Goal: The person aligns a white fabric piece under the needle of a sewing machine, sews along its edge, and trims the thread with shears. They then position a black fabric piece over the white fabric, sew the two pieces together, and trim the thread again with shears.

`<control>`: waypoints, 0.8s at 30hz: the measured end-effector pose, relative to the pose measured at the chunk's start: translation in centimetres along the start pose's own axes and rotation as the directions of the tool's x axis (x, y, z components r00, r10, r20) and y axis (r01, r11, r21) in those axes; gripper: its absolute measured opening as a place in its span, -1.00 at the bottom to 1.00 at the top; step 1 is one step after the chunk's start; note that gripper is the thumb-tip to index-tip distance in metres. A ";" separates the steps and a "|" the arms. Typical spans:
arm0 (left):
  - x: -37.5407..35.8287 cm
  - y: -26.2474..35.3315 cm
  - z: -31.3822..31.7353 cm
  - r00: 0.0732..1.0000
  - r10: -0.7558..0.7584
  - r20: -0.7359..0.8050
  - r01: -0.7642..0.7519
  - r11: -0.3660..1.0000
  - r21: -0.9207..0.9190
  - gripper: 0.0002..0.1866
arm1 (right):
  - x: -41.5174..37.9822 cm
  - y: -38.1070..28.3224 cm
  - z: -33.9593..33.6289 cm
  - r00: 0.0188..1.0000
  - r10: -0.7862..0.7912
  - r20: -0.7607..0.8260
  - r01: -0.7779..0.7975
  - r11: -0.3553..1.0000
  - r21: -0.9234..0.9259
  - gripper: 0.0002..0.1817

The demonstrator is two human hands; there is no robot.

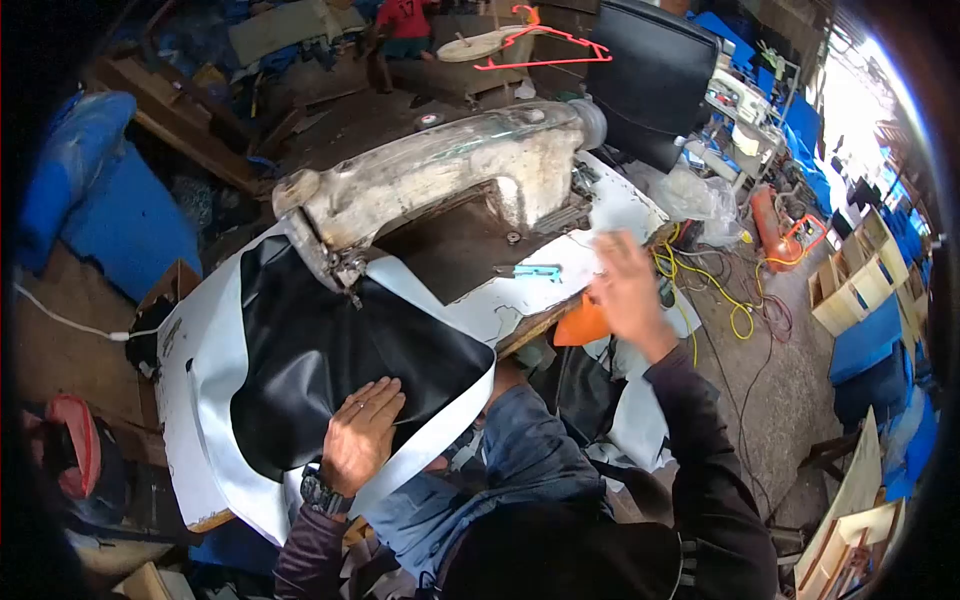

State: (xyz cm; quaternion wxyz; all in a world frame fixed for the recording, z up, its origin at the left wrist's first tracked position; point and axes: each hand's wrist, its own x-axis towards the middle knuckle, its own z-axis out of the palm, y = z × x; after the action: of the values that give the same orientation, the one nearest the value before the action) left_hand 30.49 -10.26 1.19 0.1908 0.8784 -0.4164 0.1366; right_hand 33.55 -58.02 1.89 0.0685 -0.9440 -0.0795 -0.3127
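A worn, off-white sewing machine (440, 180) stands on a white tabletop (200, 330). Under its needle end lies a piece of black leather-like material (330, 350) with a white underside, which droops over the table's front edge. My left hand (362, 430), with a watch at the wrist, rests flat on the black material near that edge. Over the table's right part is my right hand (630, 290), fingers stretched and slightly blurred, with nothing seen in it. A small light-blue thread snipper (537, 272) lies on the tabletop just left of it.
Below my right hand hangs something orange (582, 322). Yellow cables (740, 300) and a red-orange tool (772, 240) lie on the floor at right. A black padded panel (655, 75) stands behind the machine, near a red hanger (540, 50). A person (405, 28) is at the back.
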 end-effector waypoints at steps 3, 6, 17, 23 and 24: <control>0.2 0.4 -0.1 0.998 0.045 -0.039 -0.043 0.998 0.042 -0.53 | -0.3 8.8 3.4 0.998 -0.059 0.020 0.062 0.965 -0.257 -0.48; -0.5 0.3 0.2 0.997 0.037 -0.063 -0.035 0.999 0.035 -0.60 | 0.8 10.3 3.9 0.991 -0.079 0.107 0.109 0.946 -0.307 -0.50; -1.4 -0.4 1.8 0.992 0.036 -0.125 -0.026 0.996 0.082 -0.62 | 4.7 -22.3 3.9 0.635 -0.738 0.226 0.544 0.636 0.547 -0.24; -1.3 -0.8 1.1 0.992 0.116 -0.058 -0.112 0.992 0.064 -0.08 | 8.4 -21.9 9.9 0.714 -0.621 0.324 0.406 0.744 0.531 -0.17; -1.4 -0.9 1.0 0.991 0.115 -0.069 -0.110 0.992 0.070 -0.07 | 8.3 -21.9 9.1 0.691 -0.642 0.332 0.389 0.718 0.578 -0.19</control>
State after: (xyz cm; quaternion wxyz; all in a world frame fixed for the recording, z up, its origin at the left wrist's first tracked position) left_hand 30.46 -9.26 -0.47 0.1690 0.8537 -0.4532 0.1928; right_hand 41.14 -34.07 1.38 0.1746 -0.8818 -0.4372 -0.0286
